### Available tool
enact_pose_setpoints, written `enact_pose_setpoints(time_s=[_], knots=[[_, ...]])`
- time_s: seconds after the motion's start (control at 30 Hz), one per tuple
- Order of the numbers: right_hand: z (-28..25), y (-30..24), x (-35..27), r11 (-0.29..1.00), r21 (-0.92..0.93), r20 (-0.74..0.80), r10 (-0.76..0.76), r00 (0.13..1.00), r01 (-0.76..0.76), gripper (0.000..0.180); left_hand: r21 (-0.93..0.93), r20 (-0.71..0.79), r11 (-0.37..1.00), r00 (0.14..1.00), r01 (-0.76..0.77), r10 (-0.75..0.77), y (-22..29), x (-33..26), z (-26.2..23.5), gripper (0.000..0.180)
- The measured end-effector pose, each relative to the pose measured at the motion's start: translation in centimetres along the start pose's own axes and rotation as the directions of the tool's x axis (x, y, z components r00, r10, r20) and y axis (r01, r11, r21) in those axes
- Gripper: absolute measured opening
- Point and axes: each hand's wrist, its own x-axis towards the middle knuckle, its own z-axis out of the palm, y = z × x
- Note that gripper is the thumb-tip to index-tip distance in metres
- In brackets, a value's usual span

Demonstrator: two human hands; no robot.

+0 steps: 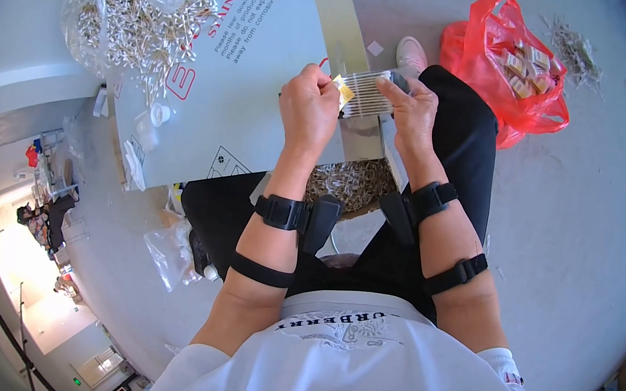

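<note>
- One row of thin white sticks [369,100] lay between the left hand [309,110] and the right hand [414,115], above the edge of the table [248,117].
- The right hand grasped the row at its right end, thumb on top; its other fingers were mostly hidden.
- The left hand was curled, pinching a small yellow-and-white packet [342,93] just beside the row's left end; whether packet and sticks touched could not be told.
- Below both hands, near the person's lap, loose sticks [351,181] filled an open container.
- A clear plastic bag [135,7] with many more sticks lay on the table, well to the left of the left hand.
- A red plastic bag [475,58] holding small packets [528,70] stood on the floor, to the right of the right hand.
</note>
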Motion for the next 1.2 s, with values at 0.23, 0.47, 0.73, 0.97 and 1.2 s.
enact_pose_setpoints(time_s=[0.23,0.47,0.73,0.97,1.2], knots=[[-0.1,0.0,0.1,1.0,-0.005,0.009,-0.002,1.0,0.002,0.005,0.009,0.129,0.996,0.988,0.087,-0.087,-0.1,-0.2,0.8,0.005],[-0.2,0.2,0.1,0.999,0.035,0.002,-0.022,1.0,0.022,0.008,-0.01,0.136,1.0,0.991,0.002,-0.001,0.8,-0.4,1.5,0.002],[-0.1,0.0,0.0,0.999,0.033,0.005,-0.004,1.0,0.003,0.005,-0.121,0.141,0.973,0.973,0.198,-0.18,0.4,-0.4,1.5,0.012],[-0.2,0.1,0.1,1.0,0.022,0.003,0.0,1.0,0.0,0.004,-0.037,0.161,0.999,0.986,0.036,-0.03,1.6,-0.1,2.0,0.017],[-0.3,-0.4,0.0,0.999,-0.026,-0.002,0.034,0.999,-0.034,0.006,0.028,0.203,0.996,0.976,-0.089,0.081,1.5,0.2,1.7,0.019]])
